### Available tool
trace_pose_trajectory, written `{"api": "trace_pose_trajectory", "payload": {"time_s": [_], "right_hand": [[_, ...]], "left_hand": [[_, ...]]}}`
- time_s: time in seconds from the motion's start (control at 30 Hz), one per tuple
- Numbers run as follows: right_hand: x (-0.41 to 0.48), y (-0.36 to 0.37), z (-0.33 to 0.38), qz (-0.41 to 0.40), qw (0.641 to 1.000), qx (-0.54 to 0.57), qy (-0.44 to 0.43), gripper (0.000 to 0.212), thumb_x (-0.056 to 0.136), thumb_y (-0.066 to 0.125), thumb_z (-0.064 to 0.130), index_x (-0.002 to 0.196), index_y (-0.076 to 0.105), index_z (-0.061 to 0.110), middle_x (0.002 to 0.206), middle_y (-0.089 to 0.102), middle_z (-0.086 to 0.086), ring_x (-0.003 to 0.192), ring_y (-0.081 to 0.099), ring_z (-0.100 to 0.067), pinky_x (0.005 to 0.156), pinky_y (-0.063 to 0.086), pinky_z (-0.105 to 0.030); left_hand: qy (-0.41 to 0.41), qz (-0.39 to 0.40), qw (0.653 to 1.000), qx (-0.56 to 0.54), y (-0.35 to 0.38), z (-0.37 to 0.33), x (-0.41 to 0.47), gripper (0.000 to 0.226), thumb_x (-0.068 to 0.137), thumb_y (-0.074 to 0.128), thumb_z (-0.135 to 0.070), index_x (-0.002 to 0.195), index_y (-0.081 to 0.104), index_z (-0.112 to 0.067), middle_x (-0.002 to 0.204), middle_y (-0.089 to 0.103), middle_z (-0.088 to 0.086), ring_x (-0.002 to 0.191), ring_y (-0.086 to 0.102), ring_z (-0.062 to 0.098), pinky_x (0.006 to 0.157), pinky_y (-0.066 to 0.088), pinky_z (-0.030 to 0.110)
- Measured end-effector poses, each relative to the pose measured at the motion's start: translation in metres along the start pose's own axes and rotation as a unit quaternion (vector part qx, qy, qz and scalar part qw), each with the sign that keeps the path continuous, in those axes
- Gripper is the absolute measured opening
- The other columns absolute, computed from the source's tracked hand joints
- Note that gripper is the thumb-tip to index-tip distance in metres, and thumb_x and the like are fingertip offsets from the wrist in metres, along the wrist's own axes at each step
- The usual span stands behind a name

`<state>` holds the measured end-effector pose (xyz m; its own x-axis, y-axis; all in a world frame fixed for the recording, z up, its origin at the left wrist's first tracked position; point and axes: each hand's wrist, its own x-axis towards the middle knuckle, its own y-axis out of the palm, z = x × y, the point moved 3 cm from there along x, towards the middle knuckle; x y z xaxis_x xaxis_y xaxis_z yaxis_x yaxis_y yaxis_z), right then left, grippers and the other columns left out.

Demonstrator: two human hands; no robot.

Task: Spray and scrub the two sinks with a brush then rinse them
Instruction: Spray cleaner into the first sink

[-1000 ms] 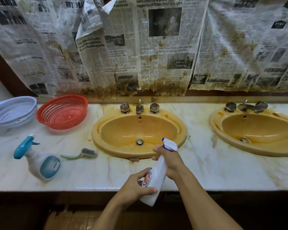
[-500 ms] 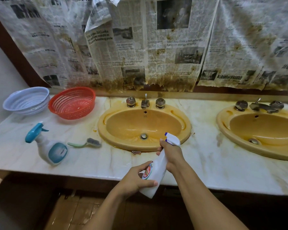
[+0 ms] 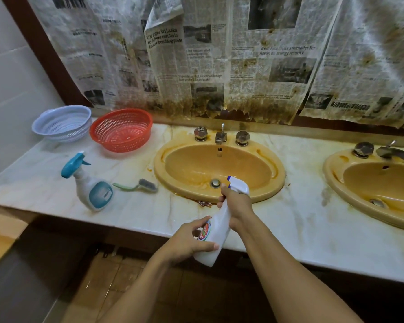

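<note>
- Left hand [image 3: 189, 238] wrapped round the lower body of the white spray bottle [image 3: 216, 231], thumb pressed along its near side.
- Right hand [image 3: 236, 206] clenched on the bottle's neck, a finger on the trigger.
- Long axis tilted, base near, nozzle far and slightly right, over the near rim of the left sink [image 3: 275, 180].
- Brush [image 3: 138, 185] flat on the counter [image 3: 301, 220], left of that sink, bristle head towards it.
- Right sink [image 3: 336, 183] at the right edge.

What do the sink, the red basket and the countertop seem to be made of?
Sink: probably glazed ceramic; glossy yellow surface with reflections.
Red basket: plastic; thin moulded mesh in uniform colour.
Countertop: looks like polished marble; pale, veined, rust-stained.
</note>
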<state>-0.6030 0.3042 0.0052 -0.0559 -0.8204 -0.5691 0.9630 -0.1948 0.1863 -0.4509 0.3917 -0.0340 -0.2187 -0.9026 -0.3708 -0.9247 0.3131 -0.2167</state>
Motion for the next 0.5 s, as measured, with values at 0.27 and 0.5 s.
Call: {"api": "trace_pose_trajectory", "payload": {"time_s": [0.27, 0.5], "right_hand": [[0.001, 0.041, -0.004, 0.082, 0.996, -0.024, 0.003, 0.019, 0.092, 0.075, 0.028, 0.105, 0.065, 0.017, 0.096, 0.072, -0.003, 0.062, 0.065, -0.021, 0.067, 0.052, -0.033], [0.008, 0.071, -0.017, 0.084, 0.995, -0.012, 0.046, 0.019, 0.09, 0.078, 0.026, 0.092, 0.063, 0.015, 0.078, 0.068, -0.002, 0.054, 0.053, -0.014, 0.063, 0.047, -0.03]], "left_hand": [[0.005, -0.052, 0.998, -0.027, -0.026, 0.016, -0.013, 0.086, 0.069, 0.092, -0.044, 0.146, 0.056, -0.032, 0.127, 0.068, -0.013, 0.109, 0.066, 0.006, 0.089, 0.055, 0.022], [-0.003, -0.061, 0.997, -0.049, -0.059, 0.027, -0.017, 0.079, 0.068, 0.096, -0.029, 0.138, 0.058, -0.036, 0.124, 0.071, -0.011, 0.108, 0.069, 0.008, 0.083, 0.055, 0.019]]}}
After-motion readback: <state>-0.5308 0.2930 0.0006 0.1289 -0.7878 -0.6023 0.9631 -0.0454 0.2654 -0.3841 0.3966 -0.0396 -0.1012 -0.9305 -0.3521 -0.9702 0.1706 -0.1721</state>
